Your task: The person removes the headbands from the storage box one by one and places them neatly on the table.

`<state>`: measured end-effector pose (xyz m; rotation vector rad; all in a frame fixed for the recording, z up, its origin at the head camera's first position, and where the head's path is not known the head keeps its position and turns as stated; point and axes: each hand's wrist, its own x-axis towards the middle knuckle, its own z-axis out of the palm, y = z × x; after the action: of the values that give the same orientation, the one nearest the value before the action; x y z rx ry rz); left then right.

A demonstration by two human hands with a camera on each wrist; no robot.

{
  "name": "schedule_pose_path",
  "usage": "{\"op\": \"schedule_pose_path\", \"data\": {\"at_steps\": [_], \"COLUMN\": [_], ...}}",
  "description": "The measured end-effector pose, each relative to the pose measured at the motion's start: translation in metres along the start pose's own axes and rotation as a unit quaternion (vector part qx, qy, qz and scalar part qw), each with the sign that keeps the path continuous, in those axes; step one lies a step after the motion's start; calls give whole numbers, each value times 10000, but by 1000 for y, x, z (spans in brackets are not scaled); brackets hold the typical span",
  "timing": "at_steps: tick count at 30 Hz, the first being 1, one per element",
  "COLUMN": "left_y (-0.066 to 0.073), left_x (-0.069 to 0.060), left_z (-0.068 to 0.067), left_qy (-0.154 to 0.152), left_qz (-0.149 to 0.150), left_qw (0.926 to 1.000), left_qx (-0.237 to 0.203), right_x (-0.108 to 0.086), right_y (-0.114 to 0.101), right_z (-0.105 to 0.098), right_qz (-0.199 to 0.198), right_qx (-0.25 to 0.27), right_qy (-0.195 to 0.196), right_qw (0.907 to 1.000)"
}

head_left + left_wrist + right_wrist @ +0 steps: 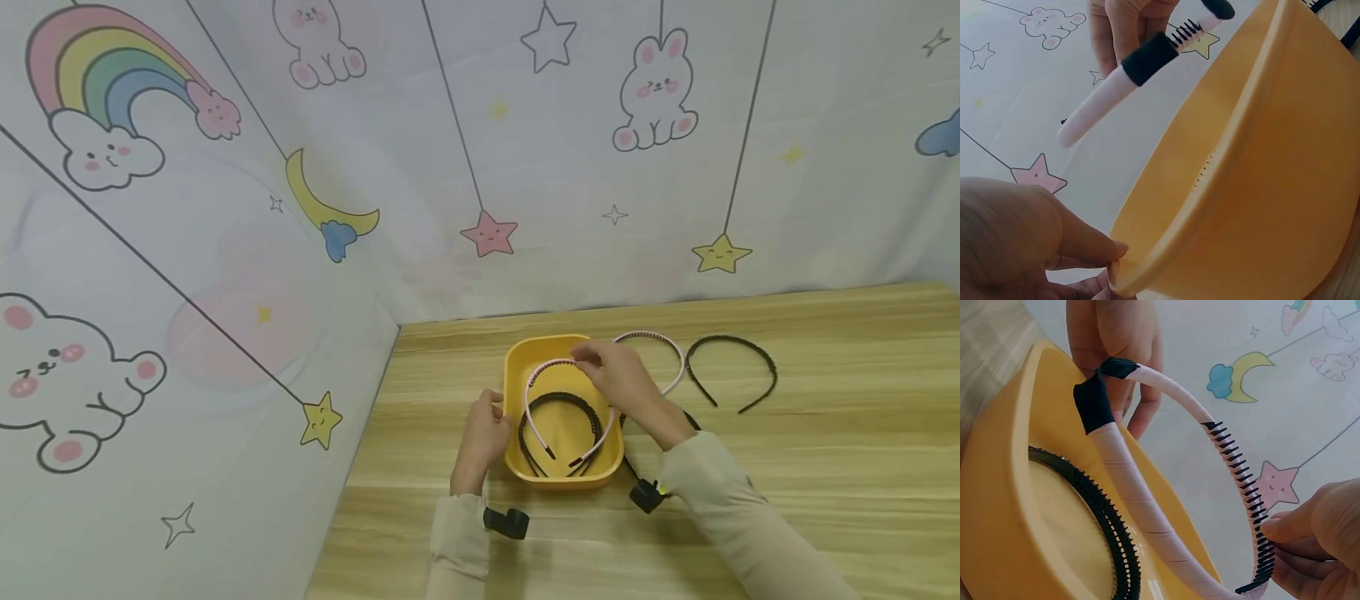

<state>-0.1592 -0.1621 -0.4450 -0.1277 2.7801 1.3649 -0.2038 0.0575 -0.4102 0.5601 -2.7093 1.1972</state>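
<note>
While wearing long cream cloth sleeves (720, 492) and a small black strapped device (513, 523) at each wrist, works with both bare hands at a pale table with wood-grain streaks (862, 433). Bears, on the right wrist's device, a yellow-green patch too small to read.

With the left hand (483, 429), grips the left rim of a deep, round-cornered yellow plastic box (566, 483), thumb against the edge. With the right hand (618, 379), pinches the top of a slim, pale-pink wrapped headband (1150, 512) with black tips and black teeth along part of its arc. Holds it over the box, tips toward the near side.

Inside the box, below: overlapping black toothed headbands (1113, 525), hard to count.

Right of the box, on the table: a second pale-pink headband (647, 335), then a thin black arched headband (727, 338) farther right; also a dark curved strip (692, 422), partly hidden by the right arm.

Farthest back: a white cloth backdrop (420, 192) printed with a winking rabbit (656, 96), a smiling pink star (489, 235) and, on the left, a rainbow (82, 58).
</note>
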Motion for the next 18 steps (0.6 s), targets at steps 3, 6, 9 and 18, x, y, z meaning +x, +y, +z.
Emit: {"op": "schedule_pose_path", "data": {"at_steps": [3, 6, 9, 18], "left_y": [0, 0, 0, 1], "left_x": [0, 0, 0, -2], "left_z": [0, 0, 0, 0], "left_qy": [49, 73, 77, 37], "left_qz": [40, 72, 87, 85], "left_qw": [10000, 9999, 9999, 10000], "left_qx": [22, 31, 47, 28], "right_x": [-2, -5, -7, -11], "right_y": [1, 3, 6, 17], "right_z": [-4, -7, -11, -22], "right_qz": [-3, 11, 50, 153], "right_qx": [5, -1, -14, -53], "right_qy": [65, 101, 126, 204], "right_qw": [10000, 9999, 9999, 9997]}}
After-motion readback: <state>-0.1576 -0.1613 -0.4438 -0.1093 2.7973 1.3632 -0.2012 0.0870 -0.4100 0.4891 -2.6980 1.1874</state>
